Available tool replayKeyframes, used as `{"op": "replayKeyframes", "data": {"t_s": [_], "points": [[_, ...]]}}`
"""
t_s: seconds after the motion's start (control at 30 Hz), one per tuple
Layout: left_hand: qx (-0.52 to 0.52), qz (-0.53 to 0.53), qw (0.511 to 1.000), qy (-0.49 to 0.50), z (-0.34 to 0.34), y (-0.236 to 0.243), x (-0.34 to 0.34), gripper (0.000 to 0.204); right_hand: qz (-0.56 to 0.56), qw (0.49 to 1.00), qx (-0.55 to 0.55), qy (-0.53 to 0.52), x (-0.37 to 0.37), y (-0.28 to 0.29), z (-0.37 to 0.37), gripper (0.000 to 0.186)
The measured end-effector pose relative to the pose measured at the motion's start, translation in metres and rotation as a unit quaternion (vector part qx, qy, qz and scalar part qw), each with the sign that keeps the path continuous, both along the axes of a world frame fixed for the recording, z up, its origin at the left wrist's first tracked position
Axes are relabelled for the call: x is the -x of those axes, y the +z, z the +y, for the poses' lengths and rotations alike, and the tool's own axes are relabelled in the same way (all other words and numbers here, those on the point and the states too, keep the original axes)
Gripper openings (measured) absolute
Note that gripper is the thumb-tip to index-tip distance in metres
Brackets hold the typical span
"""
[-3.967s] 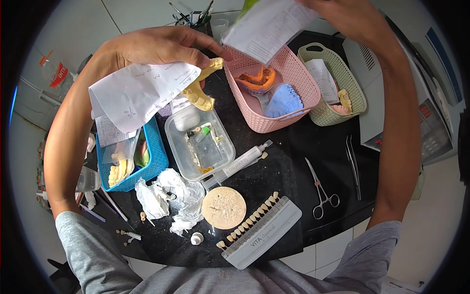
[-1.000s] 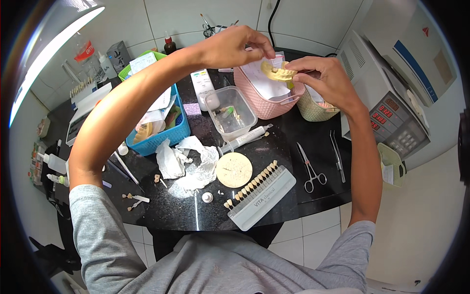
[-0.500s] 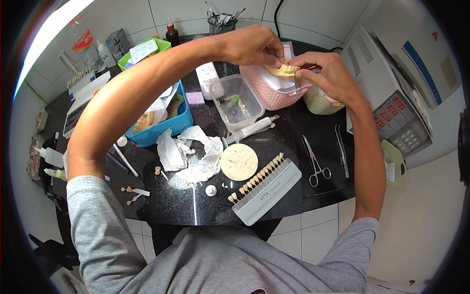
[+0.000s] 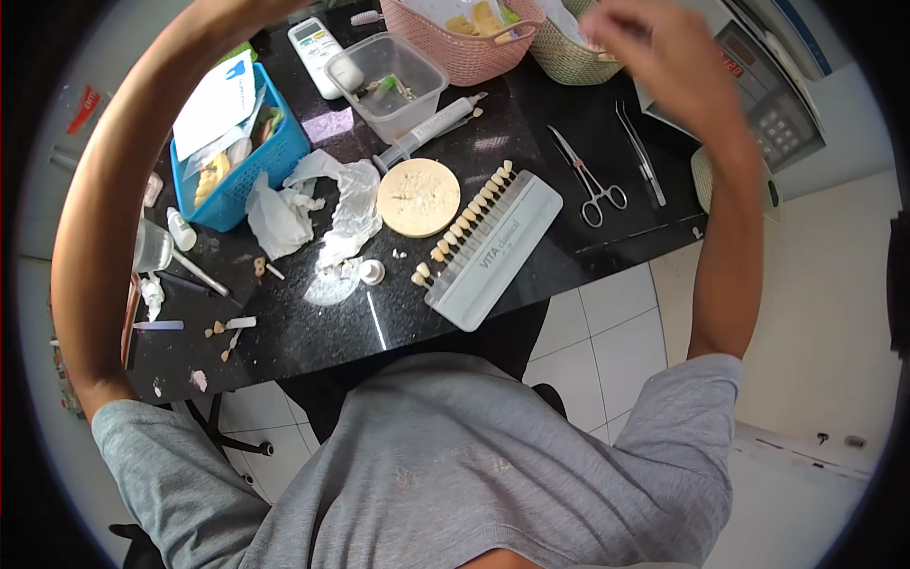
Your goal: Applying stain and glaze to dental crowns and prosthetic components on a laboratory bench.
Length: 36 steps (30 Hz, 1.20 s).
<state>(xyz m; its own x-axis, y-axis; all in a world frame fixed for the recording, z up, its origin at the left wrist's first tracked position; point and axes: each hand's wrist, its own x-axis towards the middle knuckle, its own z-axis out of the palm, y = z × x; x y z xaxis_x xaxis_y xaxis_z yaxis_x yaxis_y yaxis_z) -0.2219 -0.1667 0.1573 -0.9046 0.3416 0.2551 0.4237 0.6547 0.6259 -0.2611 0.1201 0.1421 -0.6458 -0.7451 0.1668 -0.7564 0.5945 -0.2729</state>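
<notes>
My left hand is beyond the top edge; only its arm shows, arching up at the left. My right hand (image 4: 649, 52), smeared by motion, is high on the right beside the woven green basket (image 4: 573, 68); whether it holds anything I cannot make out. The pink basket (image 4: 453, 57) holds yellow dental casts (image 4: 474, 21) and paper. Below it stand a clear plastic box (image 4: 384, 100) and a tube-shaped syringe (image 4: 427, 128). A blue basket (image 4: 223, 204) with papers and casts sits at the left.
On the black worktop (image 4: 569, 280) lie a round cream disc (image 4: 417, 197), crumpled tissue (image 4: 280, 213), a tooth shade guide (image 4: 498, 256), clamp scissors (image 4: 592, 194), tweezers (image 4: 640, 156) and small tools. A grey machine (image 4: 768, 109) with a keypad stands right.
The view has tilted down. The yellow cast that both my hands held lies apart from them, a similar one showing inside the pink basket. My left hand has left the picture; my right moved rightward.
</notes>
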Motion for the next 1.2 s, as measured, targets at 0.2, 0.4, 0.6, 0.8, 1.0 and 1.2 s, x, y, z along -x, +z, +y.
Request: {"op": "replayKeyframes", "data": {"t_s": [0.2,0.4,0.6,0.8,1.0,1.2], "points": [[-0.006,-0.016,1.0,0.0,-0.012,-0.017,-0.09,0.018,0.042,0.989,-0.043,-0.136,-0.049,-0.1,0.023,0.019],[-0.129,-0.028,0.989,0.065,-0.026,-0.037,-0.19,0.024,0.078,0.979,-0.071,-0.177,-0.055,-0.119,0.034,0.016],[-0.401,-0.093,0.903,0.126,-0.027,-0.072,-0.287,0.022,0.101,0.969,0.159,-0.161,-0.1,-0.085,0.035,0.022],[-0.627,-0.061,0.76,0.162,-0.022,-0.123,-0.34,0.024,-0.258,0.948,0.156,0.101,-0.26,-0.096,-0.013,0.013],[-0.67,-0.014,0.721,0.178,-0.036,-0.153,-0.361,0.027,-0.371,0.914,-0.064,0.151,-0.343,-0.191,-0.09,0.013],[-0.639,0.069,0.726,0.245,-0.071,-0.169,-0.361,0.027,-0.38,0.895,-0.106,0.208,-0.349,-0.209,-0.111,0.025]]}}
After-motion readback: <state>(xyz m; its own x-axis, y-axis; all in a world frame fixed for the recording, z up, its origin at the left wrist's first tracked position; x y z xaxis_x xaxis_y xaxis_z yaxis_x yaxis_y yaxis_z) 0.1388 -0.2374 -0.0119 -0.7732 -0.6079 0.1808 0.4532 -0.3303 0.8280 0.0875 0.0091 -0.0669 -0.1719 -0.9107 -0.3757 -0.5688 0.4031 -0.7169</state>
